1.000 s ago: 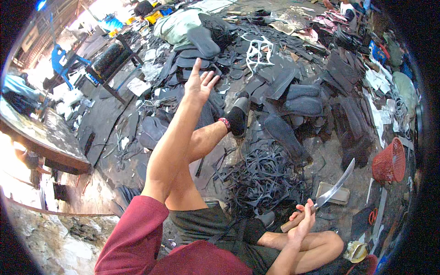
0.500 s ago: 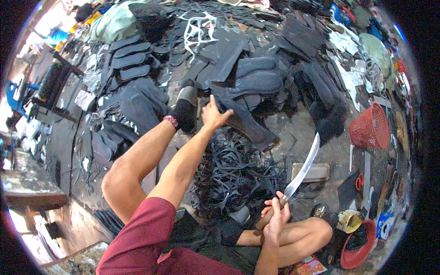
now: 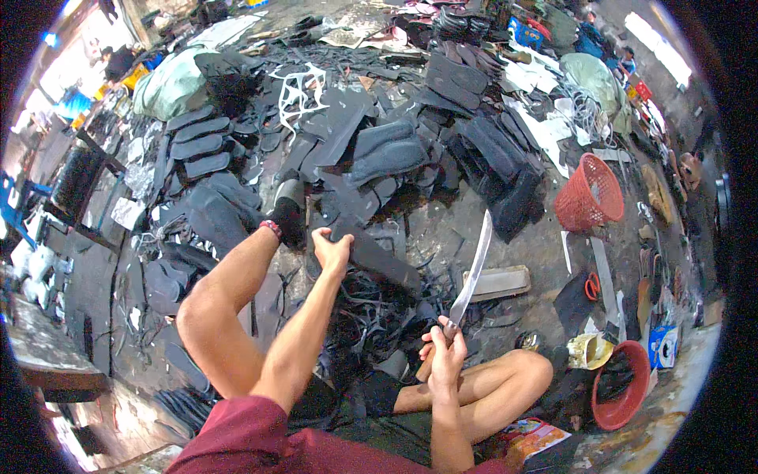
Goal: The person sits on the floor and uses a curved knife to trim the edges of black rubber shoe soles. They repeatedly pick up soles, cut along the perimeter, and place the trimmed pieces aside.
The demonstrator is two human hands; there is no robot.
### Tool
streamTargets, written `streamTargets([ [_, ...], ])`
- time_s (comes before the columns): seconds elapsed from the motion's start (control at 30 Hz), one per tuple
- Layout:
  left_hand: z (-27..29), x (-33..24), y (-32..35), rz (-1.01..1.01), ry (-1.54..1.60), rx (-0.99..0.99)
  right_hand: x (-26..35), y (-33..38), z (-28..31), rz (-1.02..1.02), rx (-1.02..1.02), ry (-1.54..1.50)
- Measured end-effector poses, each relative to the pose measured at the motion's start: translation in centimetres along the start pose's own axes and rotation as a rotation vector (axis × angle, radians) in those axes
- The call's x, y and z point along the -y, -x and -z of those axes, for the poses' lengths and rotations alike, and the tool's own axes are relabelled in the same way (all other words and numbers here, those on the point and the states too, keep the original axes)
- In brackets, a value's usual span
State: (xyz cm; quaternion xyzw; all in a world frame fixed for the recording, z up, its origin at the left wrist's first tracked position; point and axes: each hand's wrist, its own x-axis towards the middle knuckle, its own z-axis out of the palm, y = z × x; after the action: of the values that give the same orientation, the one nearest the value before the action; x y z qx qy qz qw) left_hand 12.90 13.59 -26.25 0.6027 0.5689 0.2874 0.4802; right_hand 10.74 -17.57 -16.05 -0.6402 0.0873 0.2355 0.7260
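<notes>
In my right hand (image 3: 446,357) is a long curved knife (image 3: 474,268); the fingers wrap its wooden handle, and the blade points up and away. My left hand (image 3: 332,251) is stretched out past my bent left knee, pinching the left end of a flat black foam-like piece (image 3: 385,264). That piece slants down to the right over a heap of thin black offcut strips (image 3: 367,316) between my legs. Behind it lie molded black sole-shaped sheets (image 3: 388,162), partly overlapping. The tips of my left fingers are partly hidden at the piece's edge.
A pale rectangular block (image 3: 499,282) lies right of the blade. Farther right are a red basket (image 3: 588,193), red-handled scissors (image 3: 592,286) and a red tub (image 3: 621,391). Stacked black soles (image 3: 201,148) and a white cut-out frame (image 3: 302,96) lie at the far left.
My left hand has drawn back from its spread-finger reach and closed on the black piece, which now lies nearer, over the strips. The knife stays in my right hand; the view has shifted right.
</notes>
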Motion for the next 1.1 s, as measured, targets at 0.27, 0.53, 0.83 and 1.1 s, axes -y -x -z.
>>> streamTargets([
  [0.27,21.5,-12.5,12.0,-0.224,0.773,0.341,2.0,3.5,3.4,0.479,0.275,0.208],
  [0.53,32.8,-13.1,14.9,0.353,0.466,0.627,3.3,8.7,2.3,0.616,0.789,0.614],
  [0.83,32.1,-11.1,16.1,0.482,0.535,0.663,-1.3,11.7,1.6,0.661,0.681,0.726],
  [1.1,31.0,-12.0,15.5,0.409,0.343,0.792,4.3,6.9,-7.0,0.766,0.755,0.717],
])
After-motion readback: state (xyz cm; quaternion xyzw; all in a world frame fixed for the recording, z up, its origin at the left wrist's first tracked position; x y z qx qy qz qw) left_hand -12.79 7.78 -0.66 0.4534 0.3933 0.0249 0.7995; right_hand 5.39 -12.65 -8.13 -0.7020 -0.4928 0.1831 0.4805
